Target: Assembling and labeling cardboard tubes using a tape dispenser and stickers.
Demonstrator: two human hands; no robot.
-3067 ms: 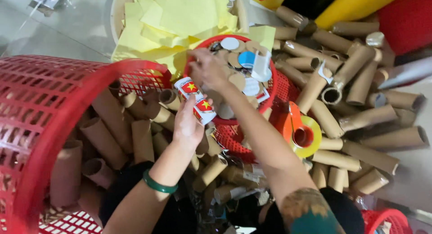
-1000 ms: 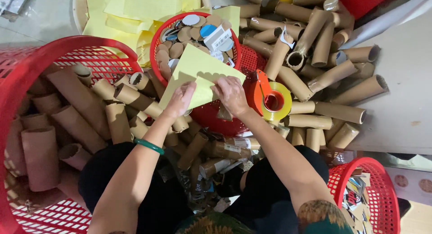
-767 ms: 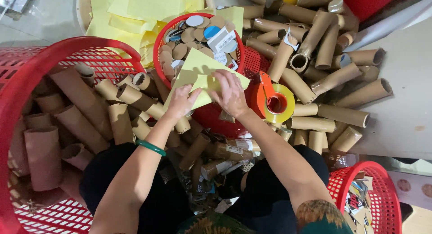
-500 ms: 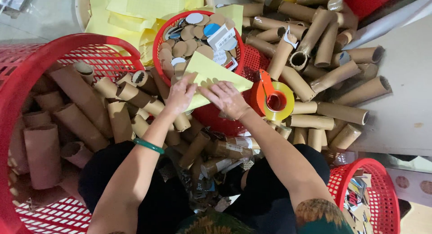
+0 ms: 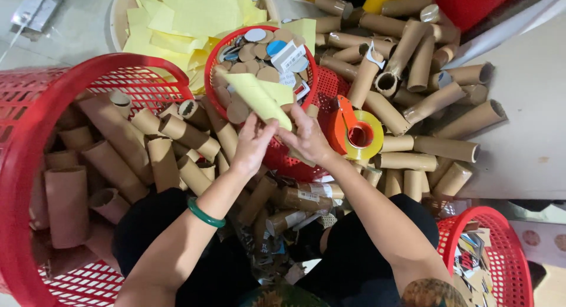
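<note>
**A:** What have you got in your hands there?

**B:** You're pinching a yellow sheet (image 5: pixel 257 97) with both. Your left hand (image 5: pixel 252 146) has fingers closed on its lower edge, and your right hand (image 5: pixel 306 139) grips it just beside the left, fingers curled on the same end. The sheet angles up and away from you, folded or rolled over lengthwise, hard to tell which.

**A:** Where's it sitting, though?

**B:** It's held over the small red basket (image 5: pixel 219 62) with the card discs (image 5: pixel 260 54) in it, not resting on anything but your fingers. Stack of more yellow paper (image 5: pixel 194 15) lies beyond that basket.

**A:** And around you?

**B:** Tape dispenser (image 5: pixel 355 132) just right of your right hand, orange with a yellow roll. Cardboard tubes (image 5: pixel 413 109) are piled everywhere, lots spilling from the big red basket (image 5: pixel 35 106) on your left. Green bangle (image 5: pixel 205 214) on your left wrist. Another red basket (image 5: pixel 507 266) sits down at your right.
</note>
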